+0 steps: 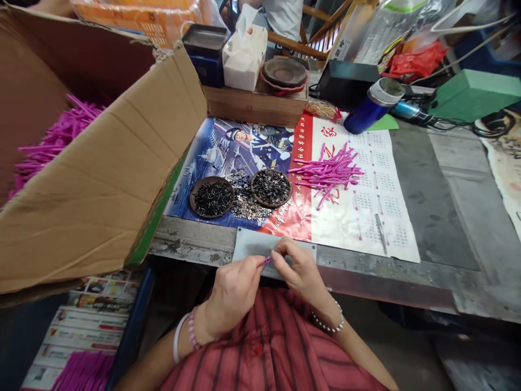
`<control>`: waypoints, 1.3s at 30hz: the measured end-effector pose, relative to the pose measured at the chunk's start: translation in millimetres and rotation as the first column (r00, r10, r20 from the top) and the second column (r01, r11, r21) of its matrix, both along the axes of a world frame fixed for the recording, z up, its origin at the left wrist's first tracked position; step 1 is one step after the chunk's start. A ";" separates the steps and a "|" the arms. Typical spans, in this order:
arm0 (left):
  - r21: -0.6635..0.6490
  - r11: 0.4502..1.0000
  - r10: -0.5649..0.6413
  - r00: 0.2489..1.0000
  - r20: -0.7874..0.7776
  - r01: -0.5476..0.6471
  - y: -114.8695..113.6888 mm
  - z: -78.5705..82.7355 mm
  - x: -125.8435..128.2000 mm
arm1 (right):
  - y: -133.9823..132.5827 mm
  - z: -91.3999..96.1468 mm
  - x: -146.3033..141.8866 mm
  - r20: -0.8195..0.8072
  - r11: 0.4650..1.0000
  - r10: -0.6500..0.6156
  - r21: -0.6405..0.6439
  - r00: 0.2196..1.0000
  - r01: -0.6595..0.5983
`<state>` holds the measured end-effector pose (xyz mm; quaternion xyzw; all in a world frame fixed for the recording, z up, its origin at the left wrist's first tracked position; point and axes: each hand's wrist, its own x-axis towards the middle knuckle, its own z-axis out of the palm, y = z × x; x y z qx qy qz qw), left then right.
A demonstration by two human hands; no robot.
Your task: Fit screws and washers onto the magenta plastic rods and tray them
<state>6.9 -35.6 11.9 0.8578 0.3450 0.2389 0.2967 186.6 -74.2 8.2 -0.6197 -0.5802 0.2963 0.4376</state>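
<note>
Red striped shirt (260,336) nearest; just beyond, purple stick (267,260) pinched in the fingertips of left hand (236,288), with right hand (299,269) fingertips closed at its other end — exact grip partly hidden. Behind it, pale plate (245,243) at table (195,239) edge. Farther back, two round dishes (211,216) of black pins (212,196) amid small rings (248,209) — pile of purple sticks (329,171) on calendar sheet (337,231).

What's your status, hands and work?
Left hand and right hand pinching pink stick, partly hidden. Carton at left, apart from both hands. Pink pile ahead, right.
</note>
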 end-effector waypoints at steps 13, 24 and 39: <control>-0.463 0.875 0.240 0.958 0.155 -0.144 1.4 -1.8 -35.1 | 4.6 -12.1 -21.6 -0.523 0.943 0.009 -0.279 0.852 -0.182; -0.920 0.246 0.886 0.313 0.341 0.307 -23.0 1.1 -88.4 | 6.5 -4.7 -81.6 -0.711 0.797 0.077 -0.377 0.699 -0.472; -0.941 0.157 0.981 0.066 0.184 0.299 -40.9 -8.2 -121.7 | -0.1 -12.6 -126.8 -0.833 0.647 0.358 -0.106 0.423 -0.755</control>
